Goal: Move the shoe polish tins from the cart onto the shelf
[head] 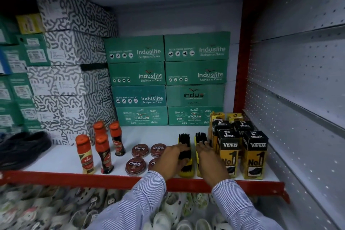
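Cherry tins (140, 157) on shelf (130, 177), left of both hands (172, 160) (209, 157) clasping yellow brushes (185, 155).

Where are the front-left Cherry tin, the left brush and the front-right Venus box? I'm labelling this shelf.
Front-left Cherry tin (136, 166): head view, middle of its lid.
Left brush (184, 138): head view, black bristles beyond the left hand.
Front-right Venus box (256, 162): head view, yellow front face.
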